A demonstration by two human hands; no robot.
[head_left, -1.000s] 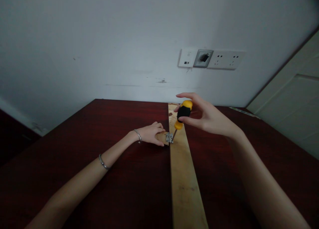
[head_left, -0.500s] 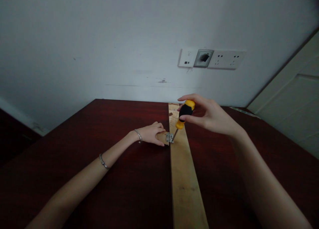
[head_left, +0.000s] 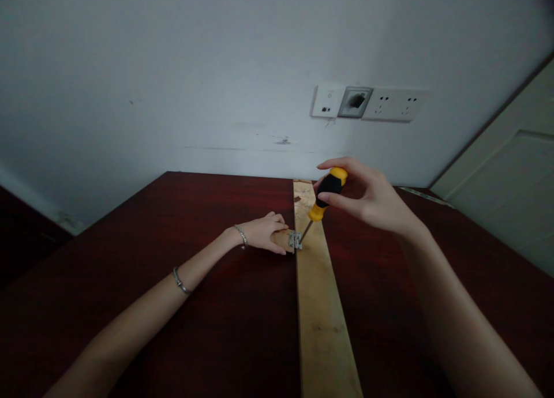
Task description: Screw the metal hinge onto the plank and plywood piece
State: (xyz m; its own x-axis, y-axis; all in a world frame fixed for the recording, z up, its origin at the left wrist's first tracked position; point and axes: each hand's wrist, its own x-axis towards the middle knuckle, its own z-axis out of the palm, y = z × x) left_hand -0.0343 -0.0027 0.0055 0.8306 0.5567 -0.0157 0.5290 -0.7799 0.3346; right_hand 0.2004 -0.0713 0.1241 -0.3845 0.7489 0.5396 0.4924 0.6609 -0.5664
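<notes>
Pinching screwdriver between thumb and fingers of right hand, right of center, tip-down at hinge. Gripping wood block in left hand, mid-frame, just beside long board. Beyond: dark red tabletop, spreading wide lower left and lower right, meeting wall at back edge; sockets, upper right.

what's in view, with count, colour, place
table: 1, dark red, foreground
wall: 1, whitish, background
outlet row: 1, white/grey, on wall
door: 1, pale, far right
strip: 1, pale, table's far right
long board: 1, pale, on table
block: 1, tan, left of board
hinge: 1, silver, across block and board
screwdriver: 1, yellow-black, tip at hinge
bracelets: 2, silver, left arm
left hand: 1, bare, on block
right hand: 1, bare, holding screwdriver
</notes>
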